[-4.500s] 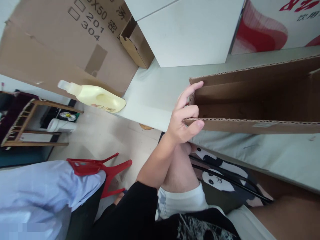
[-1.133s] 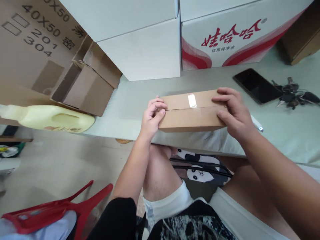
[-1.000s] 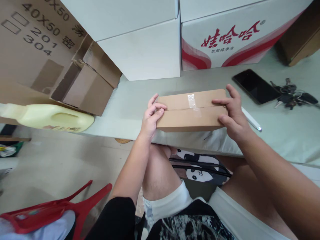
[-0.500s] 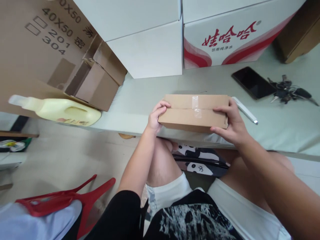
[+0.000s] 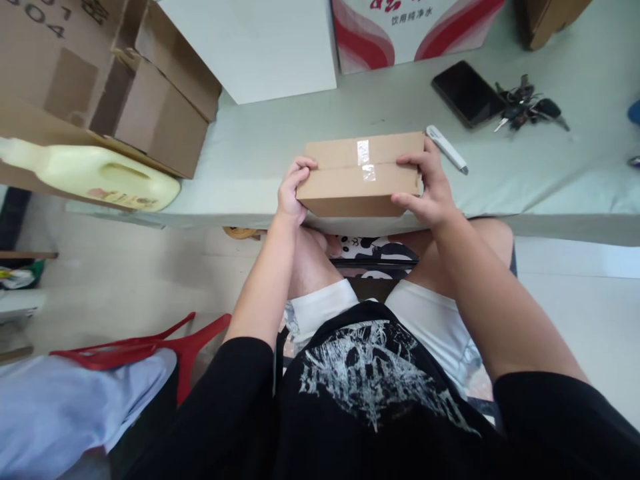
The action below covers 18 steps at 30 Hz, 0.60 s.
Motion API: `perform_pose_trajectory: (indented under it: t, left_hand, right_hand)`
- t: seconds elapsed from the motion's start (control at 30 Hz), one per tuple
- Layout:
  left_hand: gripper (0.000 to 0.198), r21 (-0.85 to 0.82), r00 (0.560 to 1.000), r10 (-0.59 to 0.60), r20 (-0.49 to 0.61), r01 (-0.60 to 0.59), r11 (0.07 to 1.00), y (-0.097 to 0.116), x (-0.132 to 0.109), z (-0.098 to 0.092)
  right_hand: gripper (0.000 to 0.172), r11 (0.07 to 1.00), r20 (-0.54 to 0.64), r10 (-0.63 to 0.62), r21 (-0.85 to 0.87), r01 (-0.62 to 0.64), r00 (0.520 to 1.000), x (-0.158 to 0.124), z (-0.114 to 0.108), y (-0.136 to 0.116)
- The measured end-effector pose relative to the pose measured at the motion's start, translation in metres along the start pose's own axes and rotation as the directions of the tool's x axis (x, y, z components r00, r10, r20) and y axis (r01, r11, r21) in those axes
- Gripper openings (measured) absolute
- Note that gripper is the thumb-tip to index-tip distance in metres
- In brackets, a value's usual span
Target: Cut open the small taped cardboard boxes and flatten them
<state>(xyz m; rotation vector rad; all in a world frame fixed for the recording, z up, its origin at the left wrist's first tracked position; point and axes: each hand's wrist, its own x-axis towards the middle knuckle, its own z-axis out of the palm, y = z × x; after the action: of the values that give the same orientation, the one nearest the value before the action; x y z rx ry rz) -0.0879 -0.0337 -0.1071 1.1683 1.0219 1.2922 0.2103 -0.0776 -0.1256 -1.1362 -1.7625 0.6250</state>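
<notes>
A small brown cardboard box [image 5: 340, 179] is between my two hands at the front edge of the covered table. A short strip of clear tape [image 5: 367, 161] crosses the seam on its top. My left hand [image 5: 296, 190] grips the left end, fingers on top and palm at the side. At the right end my right hand [image 5: 427, 180] holds the box, with fingers over the top and the thumb on the near side. Just beyond my right hand lies a white utility knife [image 5: 447, 150]. The underside of the box is hidden.
A black phone [image 5: 467, 93] and a bunch of keys [image 5: 525, 107] lie at the back right. White cartons [image 5: 270, 50] line the table's back. To the left are a yellow bottle [image 5: 100, 175] on its side and a large cardboard box [image 5: 165, 100]. A red chair [image 5: 185, 353] stands lower left.
The camera view has tilted down and shifted right, so the table items appear higher and further left. Both hands keep their hold on the cardboard box.
</notes>
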Motion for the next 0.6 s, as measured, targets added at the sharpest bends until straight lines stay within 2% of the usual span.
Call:
perform_pose_trajectory:
  t: [0.27, 0.43, 0.5, 0.6]
  left_hand:
    - [0.032, -0.071, 1.0, 0.003, 0.014, -0.002, 0.997, -0.001, -0.017, 0.006]
    - [0.028, -0.07, 0.999, -0.03, 0.043, 0.033, 0.997, 0.001, -0.021, 0.008]
    - [0.031, -0.054, 0.998, -0.04, 0.046, 0.043, 0.998, 0.002, -0.02, 0.007]
    - [0.032, -0.024, 0.997, -0.052, 0.051, 0.053, 0.998, 0.0, -0.019, 0.007]
  right_hand:
    - [0.085, 0.999, 0.013, -0.049, 0.021, 0.048, 0.999, -0.011, -0.008, 0.008]
    - [0.098, 0.999, -0.002, -0.048, -0.016, 0.048, 0.999, -0.018, -0.009, 0.003]
    - [0.094, 0.998, 0.002, -0.048, -0.03, 0.048, 0.999, -0.019, -0.01, -0.002]
    - [0.079, 0.998, 0.008, -0.065, -0.021, 0.066, 0.998, -0.017, -0.013, -0.011]
